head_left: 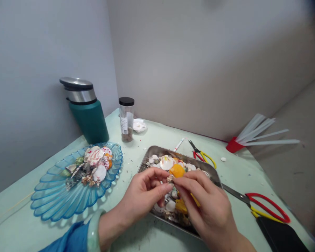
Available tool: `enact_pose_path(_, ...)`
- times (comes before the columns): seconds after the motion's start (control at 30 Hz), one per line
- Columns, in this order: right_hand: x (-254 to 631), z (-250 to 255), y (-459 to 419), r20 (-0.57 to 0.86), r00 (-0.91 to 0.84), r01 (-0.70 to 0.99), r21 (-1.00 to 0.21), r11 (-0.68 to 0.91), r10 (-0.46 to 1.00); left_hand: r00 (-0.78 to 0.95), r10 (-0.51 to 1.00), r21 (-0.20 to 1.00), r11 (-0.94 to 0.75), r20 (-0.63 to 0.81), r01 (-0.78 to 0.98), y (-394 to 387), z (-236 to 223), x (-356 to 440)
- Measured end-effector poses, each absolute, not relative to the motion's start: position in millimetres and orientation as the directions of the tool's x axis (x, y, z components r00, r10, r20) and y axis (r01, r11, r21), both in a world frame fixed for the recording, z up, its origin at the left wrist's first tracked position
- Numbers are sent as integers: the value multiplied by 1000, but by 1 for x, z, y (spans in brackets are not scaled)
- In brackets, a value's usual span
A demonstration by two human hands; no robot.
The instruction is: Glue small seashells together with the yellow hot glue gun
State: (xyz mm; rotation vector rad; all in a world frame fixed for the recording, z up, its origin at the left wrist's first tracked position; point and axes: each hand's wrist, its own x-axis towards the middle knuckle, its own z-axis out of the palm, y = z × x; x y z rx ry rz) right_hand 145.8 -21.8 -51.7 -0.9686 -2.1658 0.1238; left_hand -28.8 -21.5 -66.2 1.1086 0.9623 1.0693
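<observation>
Both hands meet right over the metal tray (168,224), and the small speckled shell (170,178) sits up at the fingertips, between them. The spot looks sensible: anything that slips would likely drop back among the loose shells below. The tray's raised rim pens those in, while the blue scalloped dish (55,199) off to the left gathers a separate heap of shells (96,155) in its hollow.

Now the hands themselves. The left hand (144,190) is nearly closed, thumb and forefinger brought in around the little shell, the other fingers curled behind. The right hand (210,199) comes in from the other side, thumb and forefinger pinched together at the shell's edge — a two-sided grip that probably steadies such a tiny piece. Exactly where each fingertip presses is too small to tell. An orange shell (177,170) shows just beyond the fingertips.

Over on the right, the large scissors (267,206) lie on the surface (126,238) beside the tray, the small scissors (208,159) behind it — both near the right hand, handles turned outward, perhaps for easy reach.
</observation>
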Motion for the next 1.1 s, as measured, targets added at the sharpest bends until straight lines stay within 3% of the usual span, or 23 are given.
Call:
enact_pose_path(0.17, 144, -47, -23, 524, -354, 497, -596, 630, 775, 278, 961, 970, 72, -5, -231, -23, -63, -30)
enact_pose_path(0.37, 145, -43, -22, 199, -263, 430, -852, 299, 944, 284, 959, 979, 58, 0, -196, -24, -64, -30)
enact_pose_path(0.5, 143, -42, -21, 14, -266, 312, -945, 100, 964, 251, 968, 989, 32, 5, -146, -23, -66, -30)
enact_pose_path(0.6, 142, -40, -22, -47, -286, 265, -964, 32, 957, 243, 970, 991, 21, 11, -128, -23, -65, -31)
enact_pose_path(0.73, 142, -38, -24, -19, -298, 290, -954, 72, 954, 239, 971, 990, 20, 14, -140, -23, -64, -31)
enact_pose_path(1.0, 141, -41, -27, 278, -330, 450, -794, 409, 902, 237, 968, 981, -30, 76, -193, -23, -67, -32)
enact_pose_path(1.1, 141, -41, -28, 305, -339, 456, -774, 439, 890, 247, 967, 985, -14, 56, -170, -24, -68, -33)
